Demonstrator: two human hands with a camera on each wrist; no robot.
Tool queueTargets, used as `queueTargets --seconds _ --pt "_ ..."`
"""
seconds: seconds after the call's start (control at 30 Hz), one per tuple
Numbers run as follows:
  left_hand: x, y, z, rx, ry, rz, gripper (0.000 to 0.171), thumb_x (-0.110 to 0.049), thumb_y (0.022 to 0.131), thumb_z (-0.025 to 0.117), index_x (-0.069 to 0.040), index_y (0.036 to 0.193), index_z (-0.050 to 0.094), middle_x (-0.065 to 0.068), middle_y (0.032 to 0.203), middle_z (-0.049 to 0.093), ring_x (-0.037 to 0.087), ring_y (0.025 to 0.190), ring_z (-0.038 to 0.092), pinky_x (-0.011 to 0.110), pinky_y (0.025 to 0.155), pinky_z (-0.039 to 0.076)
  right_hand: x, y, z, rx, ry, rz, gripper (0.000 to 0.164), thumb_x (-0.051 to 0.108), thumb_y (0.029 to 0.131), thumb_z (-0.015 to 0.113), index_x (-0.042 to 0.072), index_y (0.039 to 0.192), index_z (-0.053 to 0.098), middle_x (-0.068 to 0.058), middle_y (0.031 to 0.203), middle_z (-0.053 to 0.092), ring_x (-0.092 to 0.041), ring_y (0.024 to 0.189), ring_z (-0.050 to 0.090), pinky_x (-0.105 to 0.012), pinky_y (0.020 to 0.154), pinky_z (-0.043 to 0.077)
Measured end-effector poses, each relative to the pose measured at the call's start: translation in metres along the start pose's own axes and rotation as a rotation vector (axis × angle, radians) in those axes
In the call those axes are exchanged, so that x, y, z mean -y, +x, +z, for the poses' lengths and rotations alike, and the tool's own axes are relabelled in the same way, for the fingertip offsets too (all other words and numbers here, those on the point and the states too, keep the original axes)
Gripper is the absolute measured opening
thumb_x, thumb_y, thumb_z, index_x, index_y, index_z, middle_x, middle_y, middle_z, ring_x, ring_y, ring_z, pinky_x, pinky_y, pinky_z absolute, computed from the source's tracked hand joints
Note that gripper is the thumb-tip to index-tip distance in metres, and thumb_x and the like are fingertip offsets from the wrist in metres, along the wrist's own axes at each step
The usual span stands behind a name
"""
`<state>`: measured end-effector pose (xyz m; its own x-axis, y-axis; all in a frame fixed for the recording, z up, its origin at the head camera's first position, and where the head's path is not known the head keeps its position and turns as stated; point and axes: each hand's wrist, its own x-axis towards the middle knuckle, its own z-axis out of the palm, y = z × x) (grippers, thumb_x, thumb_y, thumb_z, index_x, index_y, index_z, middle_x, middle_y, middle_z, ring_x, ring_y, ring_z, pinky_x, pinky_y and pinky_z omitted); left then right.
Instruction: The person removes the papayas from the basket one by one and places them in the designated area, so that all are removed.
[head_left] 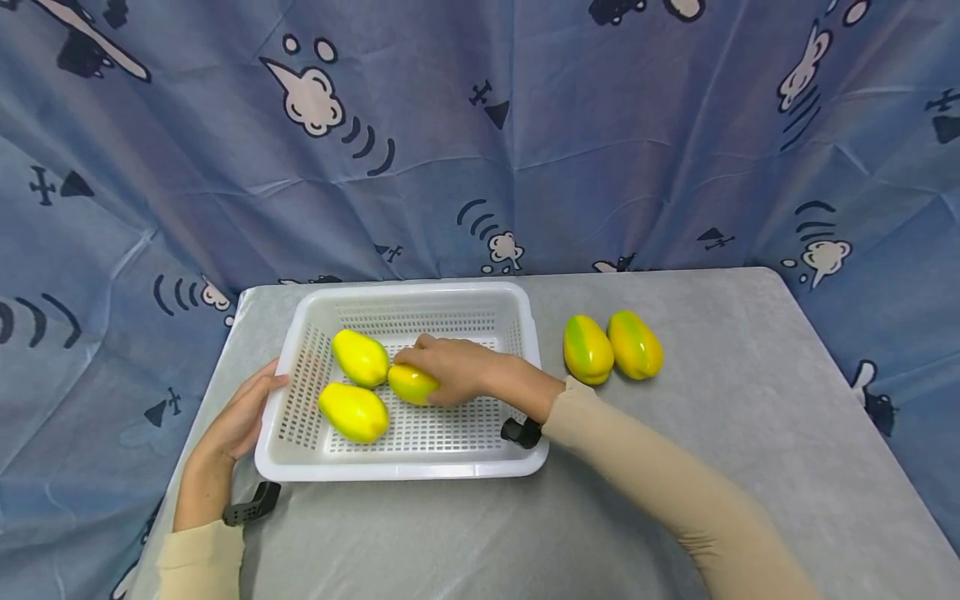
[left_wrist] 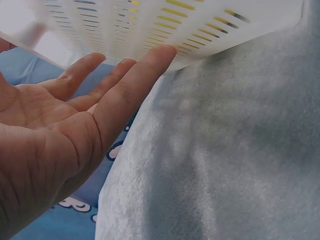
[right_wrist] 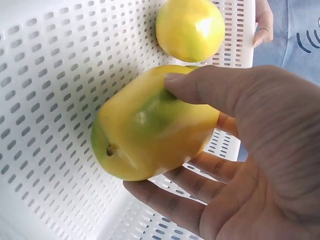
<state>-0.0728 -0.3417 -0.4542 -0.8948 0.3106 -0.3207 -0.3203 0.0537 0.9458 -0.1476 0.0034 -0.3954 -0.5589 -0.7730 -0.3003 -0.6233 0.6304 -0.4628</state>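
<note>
Right grip [head_left: 465,371] is grasping a yellow-green, mango-like fruit [right_wrist: 155,125], its thumb pressing on one flank while its fingers are supporting the opposite side; the dark stem nub [right_wrist: 112,149] is facing away from the palm. This fruit is sitting inside a white perforated basket [head_left: 405,472], near the middle; whether it is touching the basket floor, I cannot tell. Two matching fruits are lying in there too, an upper fruit [head_left: 360,358] at ten o'clock from the held one and a lower fruit [head_left: 354,413] at eight o'clock. Left grip [head_left: 243,412] is clasping nothing: its fingers are resting, nearly straight, against the basket's outer wall at nine o'clock. On the bench [head_left: 712,467], around three o'clock from the basket, a nearer bench fruit [head_left: 588,350] and a farther bench fruit [head_left: 635,345] are lying side by side. Judging by its glossy skin, the held fruit is probably being firm and rather slippery, its weight not showing; holding it across the fat middle is looking safer than pinching a tapering end
</note>
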Motion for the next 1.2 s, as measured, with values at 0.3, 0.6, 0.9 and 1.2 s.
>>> queueTargets --seconds 0.3,0.6,0.9,1.2 --pt "0.000 -0.001 0.002 -0.008 -0.001 -0.012 0.067 -0.029 0.115 0.029 -0.009 0.170 -0.005 0.039 0.168 0.011 0.009 0.118 0.066 0.043 0.093 0.060 0.002 -0.011 -0.009 -0.049 0.015 -0.024 0.068 0.017 0.093 0.079 0.026 0.155 0.052 -0.009 0.139 0.059 -0.021 0.114 0.061 -0.039 0.101 0.054" --pt "0.001 -0.001 0.002 -0.022 0.001 -0.021 0.067 -0.028 0.115 0.029 -0.009 0.171 -0.004 0.039 0.168 0.012 0.009 0.117 0.067 0.042 0.093 0.060 -0.002 -0.026 -0.023 -0.106 0.065 -0.020 0.069 0.020 0.094 0.080 0.026 0.156 0.051 -0.009 0.143 0.057 -0.023 0.118 0.062 -0.043 0.104 0.055" --pt "0.001 -0.001 0.001 -0.011 -0.006 -0.010 0.068 -0.029 0.115 0.030 -0.009 0.170 -0.004 0.029 0.163 0.032 0.009 0.117 0.068 0.042 0.093 0.061 -0.007 -0.039 -0.034 -0.170 0.101 -0.018 0.071 0.022 0.093 0.080 0.029 0.157 0.049 -0.007 0.145 0.056 -0.022 0.119 0.062 -0.043 0.104 0.055" --pt "0.000 0.000 0.001 0.012 -0.012 0.008 0.068 -0.030 0.115 0.032 -0.010 0.171 -0.003 -0.003 0.144 0.052 0.010 0.117 0.069 0.044 0.091 0.061 -0.013 -0.054 -0.037 -0.244 0.158 -0.051 0.072 0.026 0.094 0.079 0.023 0.158 0.048 -0.007 0.149 0.054 -0.023 0.121 0.061 -0.043 0.106 0.054"
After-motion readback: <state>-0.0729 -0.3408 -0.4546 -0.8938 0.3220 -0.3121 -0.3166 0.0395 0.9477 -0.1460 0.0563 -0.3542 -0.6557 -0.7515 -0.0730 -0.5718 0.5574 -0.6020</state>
